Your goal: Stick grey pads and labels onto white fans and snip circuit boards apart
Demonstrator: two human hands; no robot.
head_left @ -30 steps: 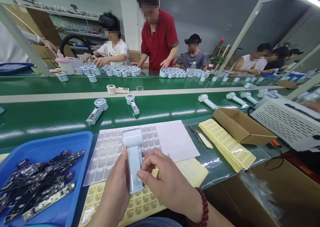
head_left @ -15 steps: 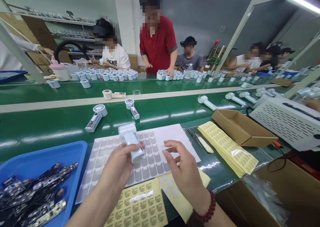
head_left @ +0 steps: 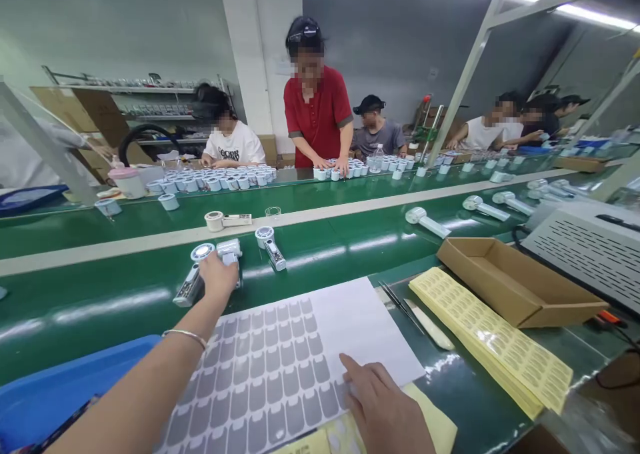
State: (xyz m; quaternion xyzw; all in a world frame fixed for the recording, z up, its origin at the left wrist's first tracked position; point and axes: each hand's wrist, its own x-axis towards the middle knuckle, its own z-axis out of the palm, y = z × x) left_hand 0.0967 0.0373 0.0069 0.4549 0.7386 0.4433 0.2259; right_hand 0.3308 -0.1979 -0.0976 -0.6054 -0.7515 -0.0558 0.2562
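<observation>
My left hand reaches out over the green belt, its fingers closed around a white handheld fan. Much of that fan's handle is hidden by the hand. Right beside it lies another fan with its handle's circuit board exposed, and a similar fan rests to the right. My right hand hovers low over the near edge of the sticker sheet, index finger stretched out and nothing seen in it. Grey rounded labels fill the sheet's left part; its right part is bare white.
Tweezers and a pale blade-shaped tool lie right of the sheet, beside yellow label sheets and a cardboard tray. A blue bin stands at left. Co-workers sit and stand across the belt.
My left hand has carried the fan forward and left, from above the sheet to the belt beside another fan. My right hand has moved nearer to me. The view has tilted up.
</observation>
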